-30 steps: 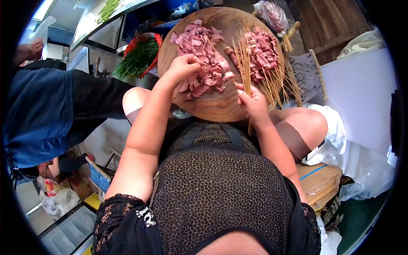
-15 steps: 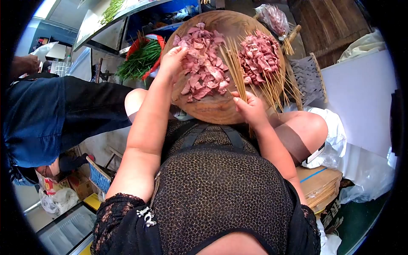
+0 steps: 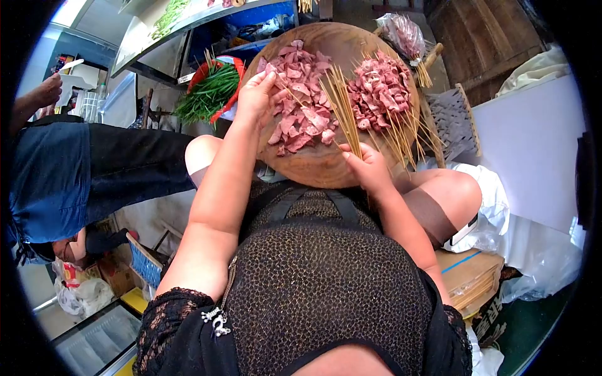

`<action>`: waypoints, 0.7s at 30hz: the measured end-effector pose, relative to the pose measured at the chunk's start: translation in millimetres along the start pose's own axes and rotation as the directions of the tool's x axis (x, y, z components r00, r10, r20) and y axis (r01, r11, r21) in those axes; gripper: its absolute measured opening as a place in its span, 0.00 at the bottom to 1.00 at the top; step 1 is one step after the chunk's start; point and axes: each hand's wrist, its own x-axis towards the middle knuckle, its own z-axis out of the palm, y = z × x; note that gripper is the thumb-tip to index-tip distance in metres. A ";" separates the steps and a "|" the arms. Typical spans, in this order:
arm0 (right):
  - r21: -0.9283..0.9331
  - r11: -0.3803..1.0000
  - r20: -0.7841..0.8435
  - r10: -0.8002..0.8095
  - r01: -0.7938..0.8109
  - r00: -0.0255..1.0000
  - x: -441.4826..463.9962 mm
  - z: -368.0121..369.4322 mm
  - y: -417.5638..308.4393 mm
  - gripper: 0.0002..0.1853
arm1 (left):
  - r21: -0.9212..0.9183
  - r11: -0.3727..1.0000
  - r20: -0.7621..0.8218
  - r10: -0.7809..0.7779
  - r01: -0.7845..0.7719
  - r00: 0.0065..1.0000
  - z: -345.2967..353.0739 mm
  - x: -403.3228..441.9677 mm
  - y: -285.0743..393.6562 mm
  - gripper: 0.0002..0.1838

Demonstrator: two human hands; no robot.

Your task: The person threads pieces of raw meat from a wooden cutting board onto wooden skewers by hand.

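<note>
A round wooden board lies across the lap. Loose slices of pinkish raw meat cover its left side. My left hand is above these slices, with a meat slice pinched at its fingertips. My right hand, at the board's near edge, is closed round a bundle of bamboo skewers pointing up and away. One thin skewer slants from the right fingers toward the left hand. To the right lies a pile of meat skewers, bare stick ends toward me.
A red bag of green vegetables stands left of the board. Beyond the board is a plastic bag of skewered meat. A woven seat is at the right. Another person in dark trousers stands at the left.
My left hand has lifted slightly from the loose meat, and a slice now shows in its fingertips. A single skewer now slants from my right hand toward it.
</note>
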 end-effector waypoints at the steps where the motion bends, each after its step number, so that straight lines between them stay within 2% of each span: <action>1: 0.003 1.000 0.003 0.001 -0.001 1.000 1.1 -0.8 2.4 0.11 | 0.000 1.000 0.002 0.003 -0.003 1.000 -1.3 0.8 -0.8 0.08; 3: 0.006 1.000 0.002 -0.003 0.003 1.000 1.1 -1.2 2.9 0.11 | -0.086 0.996 0.043 -0.010 0.014 0.999 -1.8 2.4 -2.3 0.08; 9: -0.187 0.982 -0.003 0.011 -0.011 1.000 -0.8 -5.7 0.2 0.10 | -0.053 0.998 0.044 -0.029 0.031 0.999 0.5 -0.9 -0.4 0.08; 12: -0.087 0.996 0.022 0.037 -0.035 0.999 -3.0 -8.8 -5.7 0.10 | -0.020 0.998 0.054 -0.056 0.058 0.997 0.6 -1.6 -0.1 0.08; 15: -0.095 0.995 0.008 -0.001 0.002 1.000 -2.7 -8.2 -6.3 0.10 | -0.002 0.996 0.049 -0.088 0.088 0.995 0.6 -1.7 -0.4 0.08; 19: -0.115 0.990 -0.020 -0.085 0.082 0.996 1.0 -4.7 4.6 0.10 | -0.034 0.993 0.079 -0.109 0.112 0.991 4.3 -5.3 -0.5 0.09; 21: -0.068 0.994 -0.046 -0.088 0.084 0.995 0.7 -1.1 5.7 0.09 | -0.127 0.980 0.067 -0.147 0.155 0.987 6.2 -6.2 -0.5 0.10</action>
